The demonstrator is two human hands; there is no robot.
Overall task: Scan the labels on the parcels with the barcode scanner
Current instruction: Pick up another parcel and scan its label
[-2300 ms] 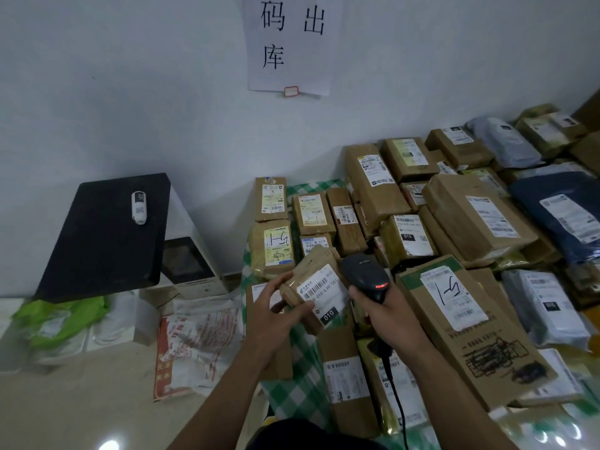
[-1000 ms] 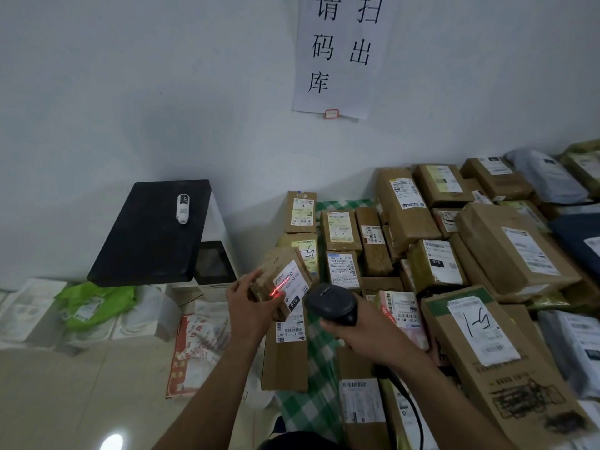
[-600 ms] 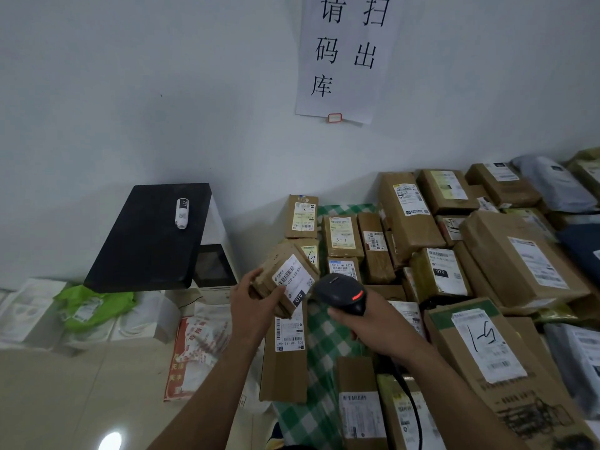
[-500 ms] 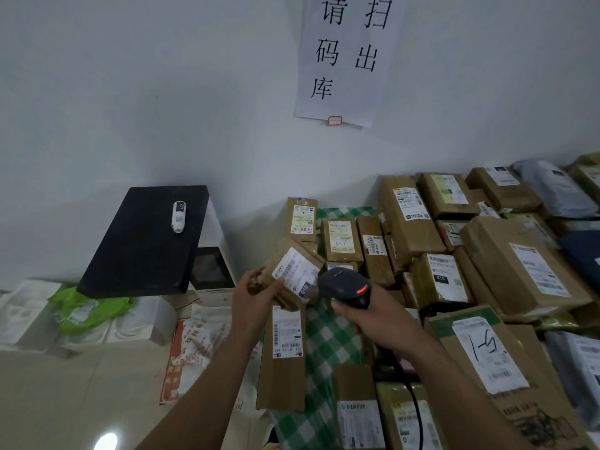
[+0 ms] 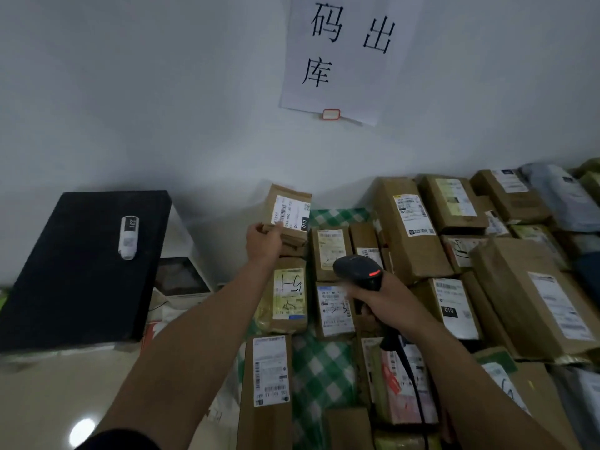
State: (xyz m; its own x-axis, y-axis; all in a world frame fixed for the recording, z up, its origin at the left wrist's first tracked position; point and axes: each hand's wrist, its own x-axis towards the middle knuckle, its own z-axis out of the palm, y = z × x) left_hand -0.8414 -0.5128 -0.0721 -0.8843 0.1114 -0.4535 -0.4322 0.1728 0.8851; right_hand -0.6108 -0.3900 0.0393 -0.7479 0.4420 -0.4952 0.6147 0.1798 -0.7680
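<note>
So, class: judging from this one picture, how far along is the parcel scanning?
Done: cannot tell; nothing marks scanned parcels. In hand: the left hand holds a small brown parcel at the far row by the wall, and the right hand grips the barcode scanner. Left: unclear, with many labelled parcels on the table.

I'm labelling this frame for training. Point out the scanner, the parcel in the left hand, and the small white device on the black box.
Scanner (image 5: 358,271): head view, top of its black head.
Parcel (image 5: 290,214): head view, its white label.
White device (image 5: 129,237): head view, middle of its body.
</note>
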